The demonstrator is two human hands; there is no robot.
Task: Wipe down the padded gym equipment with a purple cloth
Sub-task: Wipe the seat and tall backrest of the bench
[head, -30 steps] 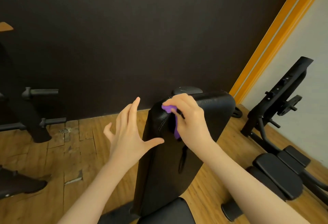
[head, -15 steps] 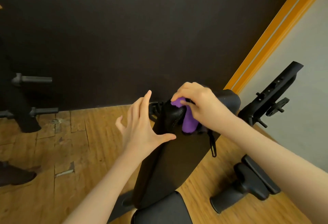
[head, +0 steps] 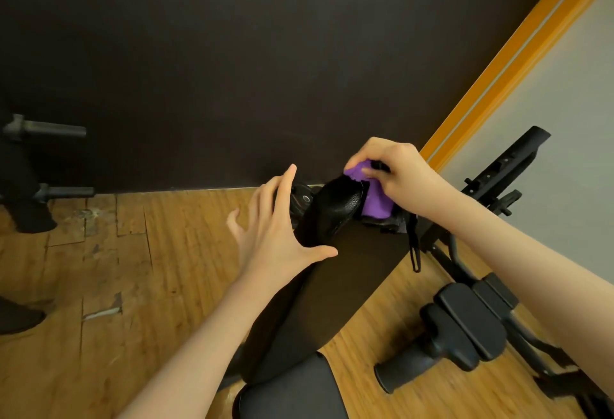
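**Two bare arms, nothing worn**

The left hand point(head: 277, 229) and the right hand point(head: 397, 174) wear no glove, ring or bracelet. Both forearms are uncovered up to the edge of the picture; no sleeve and no watch can be seen. The fingernails are short and have no polish.

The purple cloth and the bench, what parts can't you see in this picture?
Head view only:
- purple cloth: mostly covered by the right hand gripping it and by the backrest pad, so its full shape is unknown.
- backrest pad: far side faces away; left hand covers part of its edge.
- seat pad: cut off by the bottom edge.
- second bench: cut off at the right edge, partly behind the right arm.
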